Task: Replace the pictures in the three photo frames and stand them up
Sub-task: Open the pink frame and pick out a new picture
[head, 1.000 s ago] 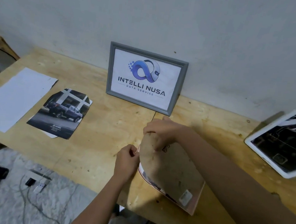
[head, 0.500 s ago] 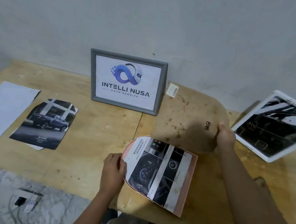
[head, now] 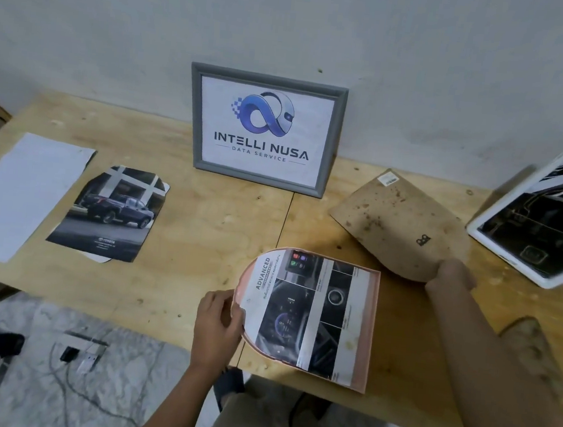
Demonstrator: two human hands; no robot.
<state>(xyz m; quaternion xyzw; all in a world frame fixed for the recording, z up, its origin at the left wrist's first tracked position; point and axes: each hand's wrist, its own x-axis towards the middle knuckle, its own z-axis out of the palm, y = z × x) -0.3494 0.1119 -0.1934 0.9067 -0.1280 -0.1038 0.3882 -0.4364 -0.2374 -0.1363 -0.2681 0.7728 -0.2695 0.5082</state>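
Note:
A pink arch-shaped photo frame (head: pixel 363 328) lies face down at the table's front edge, with a dashboard picture (head: pixel 298 311) lying in it. My left hand (head: pixel 216 324) pinches the picture's rounded left edge. My right hand (head: pixel 451 276) grips the brown backing board (head: pixel 399 224), which rests on the table to the right of the pink frame. A grey frame (head: pixel 264 127) with a logo print stands against the wall. A white frame (head: pixel 541 217) leans at the far right.
A cut-out pickup truck picture (head: pixel 115 214) and a white sheet (head: pixel 24 192) lie on the left of the plywood table (head: pixel 203 226). A second brown board (head: pixel 532 344) lies by my right forearm. Cables and an adapter (head: pixel 82 356) are on the floor below.
My right hand lifted the backing board off the pink frame and carried it right and down onto the table, uncovering the dashboard picture. My left hand stayed at the frame's rounded edge.

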